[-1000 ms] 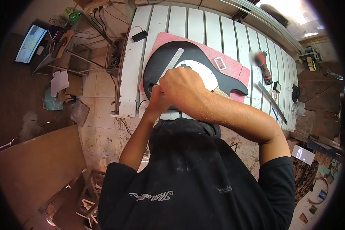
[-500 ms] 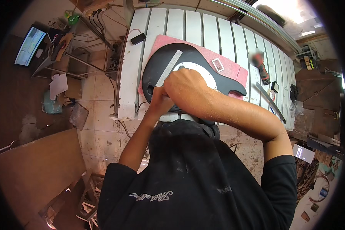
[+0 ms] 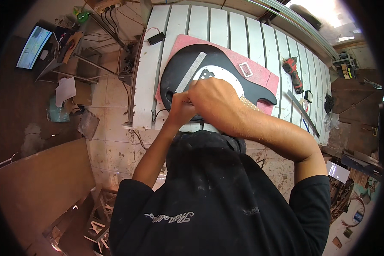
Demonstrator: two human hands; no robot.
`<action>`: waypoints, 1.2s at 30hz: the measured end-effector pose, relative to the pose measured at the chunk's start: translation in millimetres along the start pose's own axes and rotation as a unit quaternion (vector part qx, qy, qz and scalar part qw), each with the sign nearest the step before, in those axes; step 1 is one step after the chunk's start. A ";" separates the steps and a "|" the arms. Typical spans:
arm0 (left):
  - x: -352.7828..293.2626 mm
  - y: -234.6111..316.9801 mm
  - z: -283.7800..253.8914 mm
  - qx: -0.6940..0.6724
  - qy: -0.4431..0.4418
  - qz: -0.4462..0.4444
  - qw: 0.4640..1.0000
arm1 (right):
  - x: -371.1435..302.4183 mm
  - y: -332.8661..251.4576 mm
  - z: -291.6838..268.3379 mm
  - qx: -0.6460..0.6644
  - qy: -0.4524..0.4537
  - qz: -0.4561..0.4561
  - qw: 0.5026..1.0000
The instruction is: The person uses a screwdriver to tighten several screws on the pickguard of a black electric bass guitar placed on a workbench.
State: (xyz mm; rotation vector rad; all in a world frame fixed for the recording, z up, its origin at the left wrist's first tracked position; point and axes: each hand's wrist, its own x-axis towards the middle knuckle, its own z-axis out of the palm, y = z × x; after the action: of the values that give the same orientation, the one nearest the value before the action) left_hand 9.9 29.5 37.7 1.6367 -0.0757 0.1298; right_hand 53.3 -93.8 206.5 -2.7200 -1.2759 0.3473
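A black electric guitar body point(image 3: 175, 64) with a white pickguard point(image 3: 231, 83) lies on a pink foam sheet point(image 3: 263, 77). Part of its fretted neck point(image 3: 249, 103) shows beside my right forearm. My right hand point(image 3: 215, 99) is closed over the lower part of the pickguard, knuckles up. My left hand point(image 3: 181, 110) is closed too, at the body's near edge, its fingers meeting those of the right. Whatever they grip is hidden beneath them. A pale flat strip point(image 3: 191, 71) rests on the body just beyond my hands, and a small white rectangular frame point(image 3: 245, 70) sits to its right.
The guitar is on a white slatted table point(image 3: 219, 25). A red and black cordless drill point(image 3: 293, 73), a long metal bar point(image 3: 302, 112) and a small dark box point(image 3: 308, 96) are at the right. Far left on the table is a black box point(image 3: 156, 39) with a wire.
My right hand has shifted slightly right and toward me, uncovering a dark, holed piece on the pickguard and some frets. The view has moved a little. Both hands stay closed together.
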 end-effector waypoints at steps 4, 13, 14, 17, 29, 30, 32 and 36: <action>-0.3 2.6 -2.8 0.018 -0.039 -0.016 0.999 | 9.0 7.3 -3.4 -0.048 -0.101 0.032 0.993; 1.8 9.2 -2.7 0.010 -0.001 -0.019 1.000 | 11.4 7.2 -5.3 -0.035 -0.057 0.027 0.997; -0.6 -2.4 -7.1 0.017 -0.018 -0.020 1.000 | 11.9 5.6 -9.2 -0.046 -0.069 0.008 0.997; -1.6 -7.0 -4.8 -0.017 -0.014 -0.007 1.000 | 7.3 9.6 -3.4 -0.068 -0.021 -0.050 0.996; 3.1 9.9 0.1 0.038 -0.027 -0.006 0.999 | -2.7 3.6 7.2 -0.070 0.067 -0.016 0.995; 3.4 11.7 0.6 0.066 -0.033 0.004 0.997 | -4.9 0.7 5.9 -0.076 0.040 0.024 0.996; 3.0 16.6 1.2 0.080 -0.041 -0.017 0.996 | 0.2 9.2 1.5 -0.052 -0.006 0.052 0.997; -1.8 10.7 0.4 0.060 -0.058 -0.030 0.996 | 0.4 15.5 4.1 -0.045 -0.046 0.047 0.997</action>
State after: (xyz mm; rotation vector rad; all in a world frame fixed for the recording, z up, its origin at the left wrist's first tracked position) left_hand 6.8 28.3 48.0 1.7646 -0.1099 -0.0063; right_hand 64.0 -103.3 199.3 -2.8784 -1.2162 0.4401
